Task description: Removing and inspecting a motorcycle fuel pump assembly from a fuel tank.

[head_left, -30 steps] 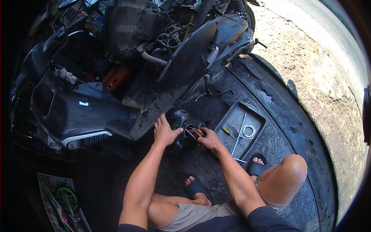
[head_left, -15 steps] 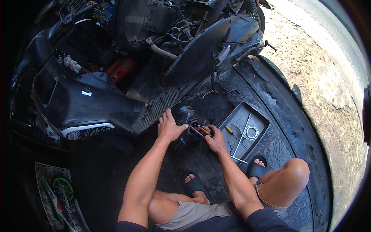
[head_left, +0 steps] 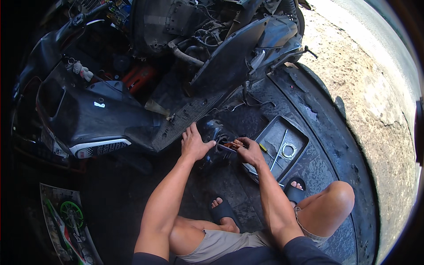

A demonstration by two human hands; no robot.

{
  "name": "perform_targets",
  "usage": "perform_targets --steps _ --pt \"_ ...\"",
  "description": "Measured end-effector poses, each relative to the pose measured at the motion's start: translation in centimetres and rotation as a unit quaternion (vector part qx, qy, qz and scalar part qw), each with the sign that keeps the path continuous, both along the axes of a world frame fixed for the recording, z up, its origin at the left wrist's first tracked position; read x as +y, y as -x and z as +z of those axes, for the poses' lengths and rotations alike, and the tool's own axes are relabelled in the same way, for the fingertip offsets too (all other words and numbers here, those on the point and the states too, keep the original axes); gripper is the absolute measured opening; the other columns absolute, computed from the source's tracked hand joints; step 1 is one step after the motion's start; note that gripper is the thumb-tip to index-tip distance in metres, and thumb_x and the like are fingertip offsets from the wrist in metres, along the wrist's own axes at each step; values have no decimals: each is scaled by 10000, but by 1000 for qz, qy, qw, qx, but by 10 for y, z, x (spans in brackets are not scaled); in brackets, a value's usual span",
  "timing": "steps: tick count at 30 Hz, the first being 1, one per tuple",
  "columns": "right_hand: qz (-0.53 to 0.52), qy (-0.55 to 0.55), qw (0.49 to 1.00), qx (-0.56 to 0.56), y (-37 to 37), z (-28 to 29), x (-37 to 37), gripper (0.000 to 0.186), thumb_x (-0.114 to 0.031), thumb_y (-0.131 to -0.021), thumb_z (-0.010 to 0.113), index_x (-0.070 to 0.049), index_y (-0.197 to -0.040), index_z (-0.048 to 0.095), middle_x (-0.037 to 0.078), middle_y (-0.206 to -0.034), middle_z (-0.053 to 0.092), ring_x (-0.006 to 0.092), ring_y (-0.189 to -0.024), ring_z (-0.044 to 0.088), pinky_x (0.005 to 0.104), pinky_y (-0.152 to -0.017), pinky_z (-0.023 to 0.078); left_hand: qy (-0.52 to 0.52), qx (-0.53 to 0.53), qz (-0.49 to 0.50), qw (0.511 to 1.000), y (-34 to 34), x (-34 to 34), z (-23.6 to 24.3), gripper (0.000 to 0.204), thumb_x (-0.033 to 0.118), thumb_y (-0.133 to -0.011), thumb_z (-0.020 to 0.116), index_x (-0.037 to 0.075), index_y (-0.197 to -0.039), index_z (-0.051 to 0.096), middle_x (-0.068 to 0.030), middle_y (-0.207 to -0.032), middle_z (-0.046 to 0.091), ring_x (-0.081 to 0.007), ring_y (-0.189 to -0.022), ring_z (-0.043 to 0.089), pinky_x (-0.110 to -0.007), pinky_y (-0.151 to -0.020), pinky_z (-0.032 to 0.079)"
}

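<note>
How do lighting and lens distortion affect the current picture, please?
Head view: sunlit ground at upper right is nearly washed out; much of the lower left lies in deep shadow; the dark floor has a strongly bowed outer edge; the orange-brown item at the right hand is too small to identify.

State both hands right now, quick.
Left hand: open, thumb stretched out toward the dark rounded part; whether it presses on it cannot be told.
Right hand: closed, fingers holding an orange-brown piece.
</note>
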State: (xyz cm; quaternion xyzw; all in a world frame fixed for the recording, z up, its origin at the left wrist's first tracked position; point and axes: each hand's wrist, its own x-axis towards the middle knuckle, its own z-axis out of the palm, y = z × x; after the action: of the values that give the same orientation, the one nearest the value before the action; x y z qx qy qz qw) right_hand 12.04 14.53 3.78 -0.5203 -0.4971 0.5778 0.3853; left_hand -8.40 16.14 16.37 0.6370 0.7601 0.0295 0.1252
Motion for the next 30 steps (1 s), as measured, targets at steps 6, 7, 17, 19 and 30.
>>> perform_targets --steps 6,7,17,19,30 --pt "113 58 991 -31 -23 19 31 564 -195 -746 610 39 -1258 620 210 -1107 695 277 -974 685 347 -863 527 -1 0 -3 1000 1 0 -1 1059 368 -716 846 -33 -1480 231 -253 -1477 381 -428 -1365 366 -492 -1128 347" --pt "127 61 990 -22 -22 23 33 566 -197 -742 616 36 -1258 622 212 -1099 696 273 -961 687 350 -848 531 2 2 -3 1000 1 0 -1 1059 367 -716 847 -34 -1479 232 -255 -1476 381 -429 -1364 368 -492 -1127 347" --pt "256 -67 941 -212 -27 55 66 485 -164 -773 672 32 -1216 653 151 -1056 714 249 -867 682 360 -749 526 -5 3 -7 1000 4 0 -4 1045 390 -732 832 -17 -1477 224 -236 -1470 378 -417 -1354 374 -511 -1115 348" --pt "272 -1 943 -192 -36 70 64 481 -167 -766 681 34 -1203 660 144 -1016 714 233 -846 675 348 -731 522 1 7 -5 1000 3 0 -4 1047 391 -730 832 -17 -1477 223 -234 -1467 381 -414 -1352 377 -508 -1115 350" --pt "197 172 912 317 -66 16 25 547 -140 -670 525 93 -1157 615 123 -870 671 148 -658 587 259 -572 466 1 -3 -9 1000 6 0 -1 1079 413 -713 836 -19 -1484 219 -235 -1461 390 -416 -1342 390 -519 -1110 353"
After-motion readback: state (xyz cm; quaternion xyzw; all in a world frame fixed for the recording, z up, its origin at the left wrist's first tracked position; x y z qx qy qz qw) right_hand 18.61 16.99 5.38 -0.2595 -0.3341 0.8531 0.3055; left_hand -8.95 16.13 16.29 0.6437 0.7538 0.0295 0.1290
